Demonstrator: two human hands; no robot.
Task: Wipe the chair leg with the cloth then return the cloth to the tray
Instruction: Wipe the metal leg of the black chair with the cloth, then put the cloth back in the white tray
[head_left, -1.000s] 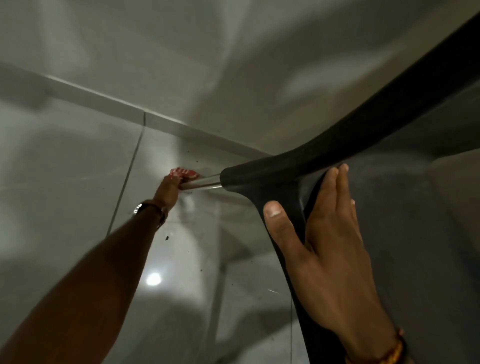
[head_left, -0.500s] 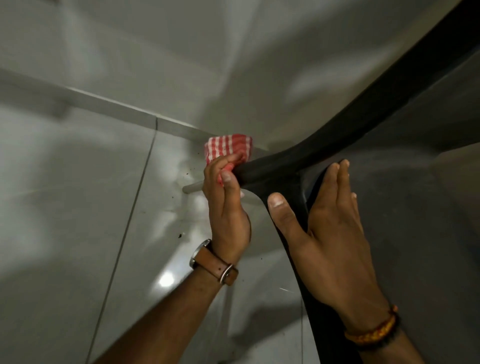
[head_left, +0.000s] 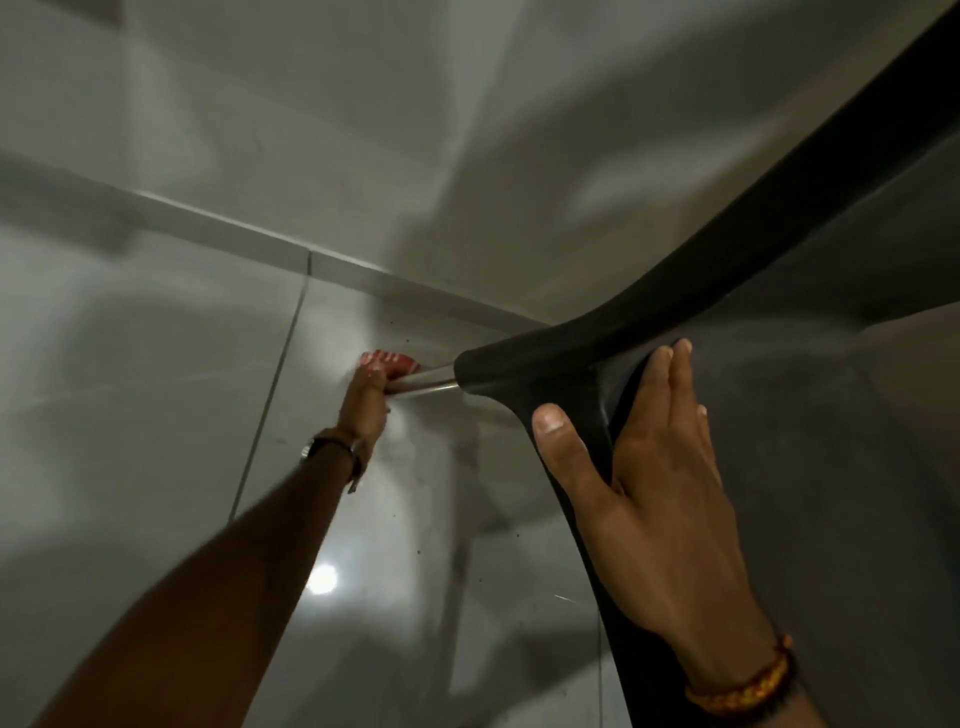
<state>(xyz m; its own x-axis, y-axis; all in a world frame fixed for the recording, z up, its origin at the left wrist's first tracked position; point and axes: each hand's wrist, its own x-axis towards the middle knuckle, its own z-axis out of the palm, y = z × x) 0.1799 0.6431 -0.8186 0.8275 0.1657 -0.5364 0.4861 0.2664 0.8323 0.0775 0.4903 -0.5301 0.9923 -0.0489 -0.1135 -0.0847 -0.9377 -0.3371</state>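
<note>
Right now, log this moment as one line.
left hand: grip on cloth, low on chair leg | right hand: bracing chair | tray: unseen

No readable text anywhere

Nothing legible shows: the watch (head_left: 311, 448) on the left wrist is turned edge-on and blurred, so its face gives no numbers or brand, and the red-and-white cloth (head_left: 390, 362), the dark chair (head_left: 545, 364) and the glossy floor tiles (head_left: 130, 364) carry no lettering, labels or signs that can be made out.
</note>
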